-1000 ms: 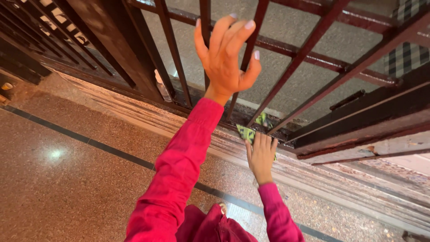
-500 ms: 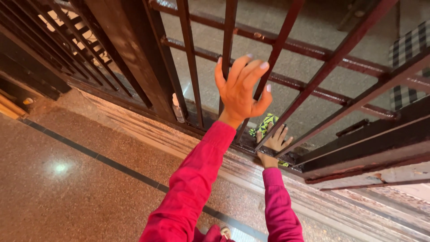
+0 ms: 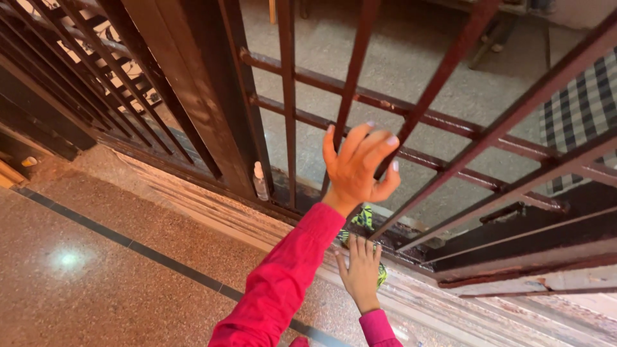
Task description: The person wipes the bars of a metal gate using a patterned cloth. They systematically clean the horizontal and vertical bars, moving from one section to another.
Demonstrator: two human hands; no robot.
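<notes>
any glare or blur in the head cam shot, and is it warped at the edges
Head view: a bright glare spot on the polished floor; the gate bars splay outward, which suggests wide-angle distortion; the left hand and right hand look fairly sharp; the green cloth lies in shade.

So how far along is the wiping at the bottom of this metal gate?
Done: nothing I can confirm; the gate track at the threshold looks grimy and rusty. In hand: the right hand presses flat on a green patterned cloth at the foot of the bars, while the left hand is raised, open, by a bar. Left: seemingly most of the track.
</notes>
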